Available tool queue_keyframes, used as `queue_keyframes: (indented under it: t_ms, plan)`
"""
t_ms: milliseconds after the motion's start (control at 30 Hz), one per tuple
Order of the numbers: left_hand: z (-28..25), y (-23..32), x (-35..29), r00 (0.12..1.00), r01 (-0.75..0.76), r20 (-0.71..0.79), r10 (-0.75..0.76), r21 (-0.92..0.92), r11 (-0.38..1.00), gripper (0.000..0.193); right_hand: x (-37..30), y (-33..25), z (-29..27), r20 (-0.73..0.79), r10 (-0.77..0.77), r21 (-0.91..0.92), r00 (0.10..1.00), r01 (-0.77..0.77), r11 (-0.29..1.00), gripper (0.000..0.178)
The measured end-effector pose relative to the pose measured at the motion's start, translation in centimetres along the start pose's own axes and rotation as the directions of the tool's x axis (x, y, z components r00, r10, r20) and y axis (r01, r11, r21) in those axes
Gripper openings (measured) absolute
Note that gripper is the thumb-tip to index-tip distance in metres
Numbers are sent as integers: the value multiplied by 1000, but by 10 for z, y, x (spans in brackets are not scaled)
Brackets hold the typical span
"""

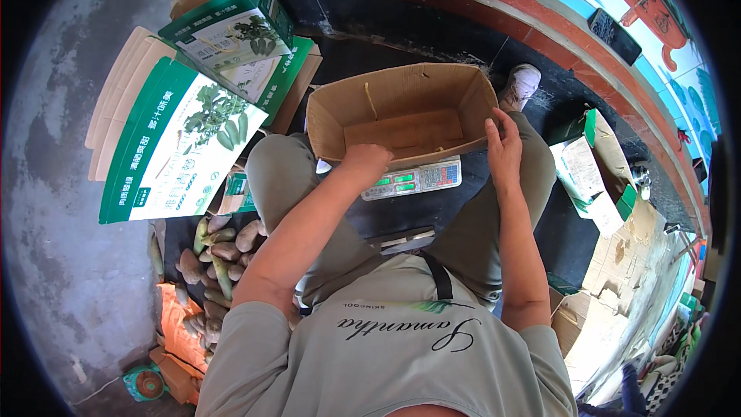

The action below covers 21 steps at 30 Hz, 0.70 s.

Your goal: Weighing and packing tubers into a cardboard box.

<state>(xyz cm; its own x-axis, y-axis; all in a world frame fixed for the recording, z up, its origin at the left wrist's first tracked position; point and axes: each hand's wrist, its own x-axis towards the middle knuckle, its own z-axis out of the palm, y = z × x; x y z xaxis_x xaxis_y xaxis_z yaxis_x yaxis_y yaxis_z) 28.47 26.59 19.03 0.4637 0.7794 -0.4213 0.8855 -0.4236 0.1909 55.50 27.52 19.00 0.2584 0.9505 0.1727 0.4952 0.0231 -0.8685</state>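
Observation:
An open cardboard box (417, 112), brown inside, sits in front of me on a scale (413, 179) with a keypad and lit green displays. Over the box's near rim, to the left of its middle, my left hand (367, 164) is closed on the cardboard edge, its fingertips mostly hidden. My right hand (505, 147) touches the box's near right corner, with its fingers stretched and the thumb apart from them. A short strip of yellowish cord (369, 100) shows on the box's inner far wall.
Printed green-and-white cartons (177, 139) stand at my left. Below them lies a pile of brownish and greenish root vegetables (220, 255) beside orange sheeting (179, 324). Another open carton (594, 166) is at the right. A phone (615, 35) rests on the ledge beyond.

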Motion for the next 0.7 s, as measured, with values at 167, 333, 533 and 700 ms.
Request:
queue_keyframes:
  t_ms: [167,333,533,700]
  plan:
    - [-5,4,-4,998,-26,-57,18,-148,989,35,-1,-5,1,-30,-70,21,997,71,997,31]
    - [-16,12,-29,945,-71,-328,-13,-242,968,41,-13,-42,-7,-76,-299,-32,951,298,954,26]
    - [-53,23,-92,636,-236,-762,-123,-343,909,36,-46,-163,-31,200,-521,256,830,469,845,24]
    - [-59,-6,-164,282,4,-844,-456,-475,880,26,-67,-253,-41,306,-920,616,244,686,387,14]
